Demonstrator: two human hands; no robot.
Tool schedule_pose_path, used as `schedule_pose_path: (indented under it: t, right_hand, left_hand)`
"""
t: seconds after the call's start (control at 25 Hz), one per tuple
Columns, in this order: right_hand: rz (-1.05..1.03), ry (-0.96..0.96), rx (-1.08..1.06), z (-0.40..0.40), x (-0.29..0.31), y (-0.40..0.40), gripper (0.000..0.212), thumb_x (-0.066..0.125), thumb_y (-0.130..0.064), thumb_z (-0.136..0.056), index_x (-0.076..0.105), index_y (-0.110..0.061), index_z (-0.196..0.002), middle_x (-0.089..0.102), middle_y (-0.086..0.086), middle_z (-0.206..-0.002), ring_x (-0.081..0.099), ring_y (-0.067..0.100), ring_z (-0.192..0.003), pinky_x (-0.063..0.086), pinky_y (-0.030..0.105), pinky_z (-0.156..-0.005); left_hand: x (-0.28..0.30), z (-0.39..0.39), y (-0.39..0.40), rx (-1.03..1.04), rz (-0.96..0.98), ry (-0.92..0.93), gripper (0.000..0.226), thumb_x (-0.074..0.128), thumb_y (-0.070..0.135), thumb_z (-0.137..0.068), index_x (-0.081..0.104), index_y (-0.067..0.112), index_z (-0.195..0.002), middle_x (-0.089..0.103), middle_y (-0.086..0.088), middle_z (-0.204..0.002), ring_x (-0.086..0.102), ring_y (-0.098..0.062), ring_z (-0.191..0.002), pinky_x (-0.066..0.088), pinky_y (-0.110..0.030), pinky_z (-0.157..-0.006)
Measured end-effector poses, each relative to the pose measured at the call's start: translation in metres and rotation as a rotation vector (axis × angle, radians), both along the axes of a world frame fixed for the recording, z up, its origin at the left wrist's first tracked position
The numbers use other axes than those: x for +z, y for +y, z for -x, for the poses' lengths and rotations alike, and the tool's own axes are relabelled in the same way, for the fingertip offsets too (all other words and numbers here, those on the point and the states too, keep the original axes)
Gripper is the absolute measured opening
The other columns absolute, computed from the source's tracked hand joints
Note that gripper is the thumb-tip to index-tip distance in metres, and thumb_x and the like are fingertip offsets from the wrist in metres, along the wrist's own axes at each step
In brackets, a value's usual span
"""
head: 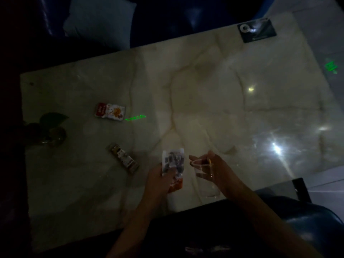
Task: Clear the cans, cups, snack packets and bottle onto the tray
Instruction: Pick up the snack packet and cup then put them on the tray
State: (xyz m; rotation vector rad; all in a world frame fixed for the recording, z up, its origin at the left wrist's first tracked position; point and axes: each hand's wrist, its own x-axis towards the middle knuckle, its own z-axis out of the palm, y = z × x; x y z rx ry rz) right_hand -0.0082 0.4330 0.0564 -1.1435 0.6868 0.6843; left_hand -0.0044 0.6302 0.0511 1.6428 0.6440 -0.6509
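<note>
Fingers (168, 175) of my left hand (158, 180) curl round a snack packet (174, 164), pinching its lower half so it stands up off the surface (204, 86); those of my right hand (214, 164) wrap a clear plastic cup (203, 175) near its rim, at about three o'clock from the packet and just beside it. Both loads sit close to the near edge, at roughly six o'clock on the marble top.

No tray shows anywhere, so I judge the step in hand is carrying both items off to it. To do that well I would keep the cup upright, grip it lightly enough not to crush the thin wall, and hold the packet firm since it is limp.

Outward at ten o'clock lies a red-and-white packet (109, 111); at nine o'clock, nearer, a long dark packet (123, 158) lies slantwise. These are left to clear. Far at nine o'clock stands a dim plant-like thing (49, 129), too dark to name. A dark card (256, 30) sits at one o'clock by the far edge. Nothing blocks my hands; the gloom and glare are the trouble.
</note>
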Motion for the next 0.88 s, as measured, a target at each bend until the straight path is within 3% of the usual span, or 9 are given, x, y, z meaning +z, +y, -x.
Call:
schedule_pose_path:
  t: [0.12,0.2,0.36,0.44,0.52,0.64,0.76,0.88]
  right_hand:
    - [0.01,0.013,-0.09,0.026,0.008,-0.01,0.041,0.065,-0.062,-0.073,0.074,-0.022,-0.075,0.072,0.003,-0.12,0.068,0.022,-0.108,0.049,0.038,-0.089]
    - [0.003,0.039,-0.19,0.037,0.012,-0.025,0.048,0.061,-0.061,-0.064,0.07,-0.016,-0.077,0.075,0.002,-0.11,0.069,0.024,-0.105,0.049,0.038,-0.085]
    - [-0.025,0.033,-0.298,0.063,0.016,-0.073,0.051,0.062,-0.065,-0.065,0.07,-0.017,-0.077,0.075,0.001,-0.107,0.065,0.029,-0.11,0.047,0.04,-0.089]
    - [-0.011,0.047,-0.354,0.09,0.011,-0.113,0.047,0.061,-0.066,-0.073,0.077,-0.022,-0.075,0.076,0.005,-0.099,0.064,0.036,-0.108,0.049,0.04,-0.084]
    - [-0.006,0.08,-0.395,0.12,-0.001,-0.153,0.05,0.06,-0.067,-0.076,0.074,-0.02,-0.087,0.075,0.013,-0.101,0.069,0.037,-0.097,0.054,0.04,-0.076]
    - [0.001,0.124,-0.411,0.147,-0.022,-0.213,0.071,0.073,-0.069,-0.065,0.063,-0.005,-0.095,0.073,0.017,-0.09,0.068,0.028,-0.072,0.054,0.037,-0.068]
    - [0.043,0.107,-0.449,0.151,-0.033,-0.273,0.061,0.079,-0.068,-0.057,0.064,-0.012,-0.078,0.065,0.014,-0.071,0.062,0.023,-0.058,0.052,0.035,-0.059]
    - [0.142,0.071,-0.534,0.142,-0.031,-0.34,0.05,0.079,-0.069,-0.058,0.071,-0.02,-0.066,0.069,0.01,-0.07,0.066,0.021,-0.057,0.056,0.036,-0.055]
  left_hand:
    - [0.007,0.008,-0.027,-0.099,0.147,0.012,0.015,0.064,0.018,-0.091,0.077,0.024,-0.09,0.077,0.005,-0.078,0.073,-0.01,-0.07,0.057,-0.021,-0.061]
    - [0.014,0.01,-0.051,-0.158,0.211,0.0,0.011,0.068,0.022,-0.089,0.078,0.028,-0.086,0.074,0.001,-0.077,0.068,-0.014,-0.067,0.053,-0.023,-0.061]
    - [0.01,0.012,-0.107,-0.43,0.101,-0.055,0.02,0.066,0.046,-0.087,0.074,0.028,-0.083,0.068,0.002,-0.065,0.06,-0.009,-0.056,0.047,-0.023,-0.058]
    - [0.004,0.015,-0.146,-0.569,0.084,-0.031,0.032,0.063,0.052,-0.084,0.073,0.023,-0.092,0.065,0.003,-0.066,0.052,-0.01,-0.052,0.042,-0.025,-0.056]
    - [0.001,0.019,-0.191,-0.639,0.086,0.005,0.039,0.061,0.059,-0.078,0.074,0.025,-0.093,0.072,0.005,-0.075,0.052,-0.007,-0.049,0.04,-0.024,-0.054]
    - [-0.007,0.021,-0.255,-0.622,0.033,-0.01,0.029,0.059,0.057,-0.075,0.074,0.037,-0.091,0.077,0.008,-0.086,0.068,-0.006,-0.068,0.049,-0.028,-0.064]
    - [-0.017,0.034,-0.293,-0.596,-0.042,0.034,0.024,0.057,0.044,-0.08,0.074,0.032,-0.09,0.078,0.007,-0.093,0.073,-0.012,-0.086,0.052,-0.031,-0.073]
    - [-0.017,0.049,-0.294,-0.613,-0.154,0.066,0.033,0.062,0.052,-0.083,0.073,0.024,-0.098,0.078,0.008,-0.086,0.074,-0.009,-0.083,0.054,-0.025,-0.063]
